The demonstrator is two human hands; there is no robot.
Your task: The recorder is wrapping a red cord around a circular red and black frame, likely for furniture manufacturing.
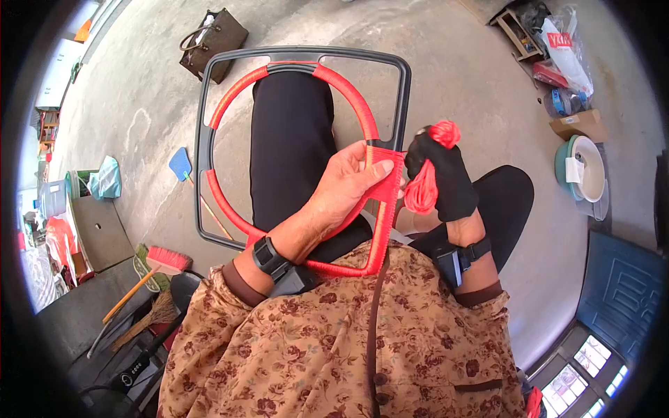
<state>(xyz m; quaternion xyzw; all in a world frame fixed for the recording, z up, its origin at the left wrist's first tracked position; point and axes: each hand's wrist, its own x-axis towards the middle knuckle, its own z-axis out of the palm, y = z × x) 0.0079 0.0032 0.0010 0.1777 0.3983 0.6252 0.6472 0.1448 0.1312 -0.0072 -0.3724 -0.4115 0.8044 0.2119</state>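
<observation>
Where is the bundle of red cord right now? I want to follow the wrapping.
In the head view, the bundle of red cord is right of centre, held in the gloved right hand, just beside the frame corner that the left hand grips.

Open concrete floor [446, 83] at 12 to 2 o'clock, passable beyond frame [300, 56]. Handbag [212, 43] blocking at 11 o'clock, just beside frame's far edge. Clutter of bags and boxes [557, 63] at 1 to 2 o'clock, bowls [585, 171] at 3 o'clock. Blue swatter [180, 164] at 9 o'clock, brooms [157, 279] at 8 o'clock. Inside frame, gaps either side of black-clad leg [289, 146]. Narrow slot between left hand [341, 191] and gloved right hand [446, 177], filled by red cord bundle [421, 191].
</observation>
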